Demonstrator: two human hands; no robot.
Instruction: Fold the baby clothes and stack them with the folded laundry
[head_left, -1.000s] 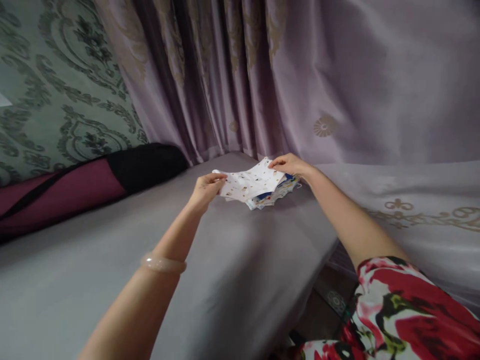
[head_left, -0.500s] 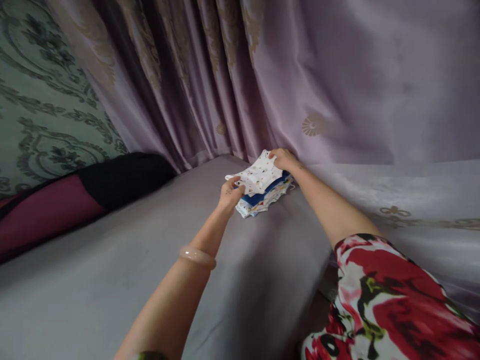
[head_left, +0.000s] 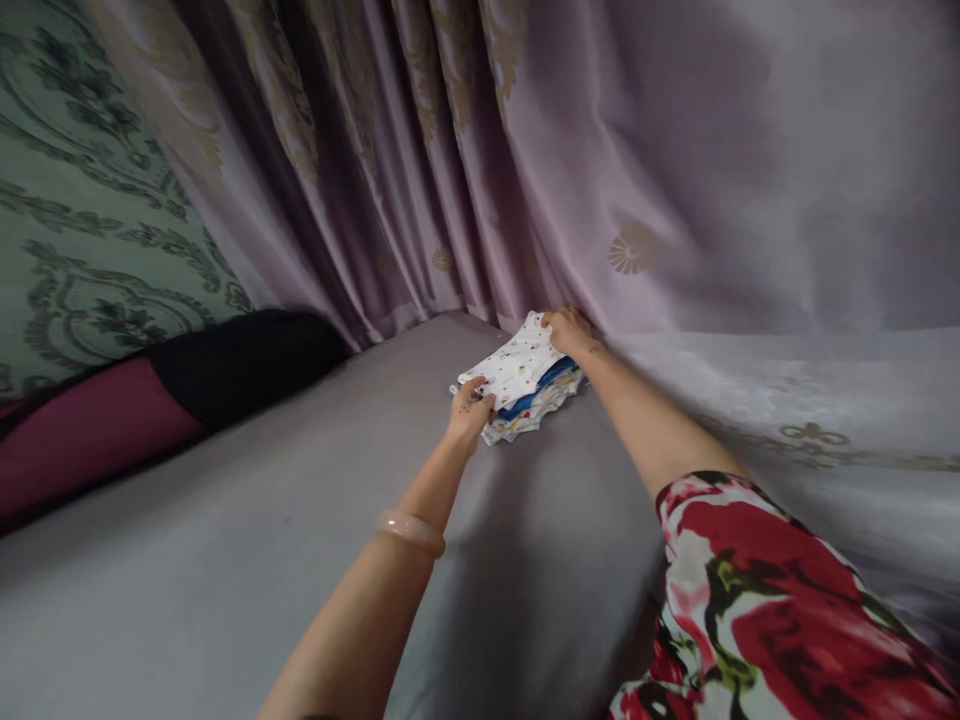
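L hand (head_left: pixel 471 410): fingers narrow, nipping near-left end of white cloth w/ small prints (head_left: pixel 514 365); thumb & fingertips both at its edge. R hand (head_left: pixel 568 330): fingers bent at far-right corner, tips touching; can't tell if pinched, underside hidden. So cloth lies btwn the two hands, spread approx. flat, running diag. from L fingers up to R.

Directly under it: pile of folded cloths (head_left: pixel 544 398), blue layer nr top, lighter patterned ones below, edges uneven, poking out on near side. Pile sits on grey-covered bed (head_left: pixel 225 560), nr far corner.

Further out: pale bangle (head_left: pixel 411 532) on L forearm; red/white floral sleeve (head_left: pixel 780 590) on R arm. Long black & maroon bag (head_left: pixel 172 385) on bed, far L, well apart from pile. Mauve curtain w/ gold motifs (head_left: pixel 675 150) just behind R hand; green patterned wall (head_left: pixel 75 250) at L.
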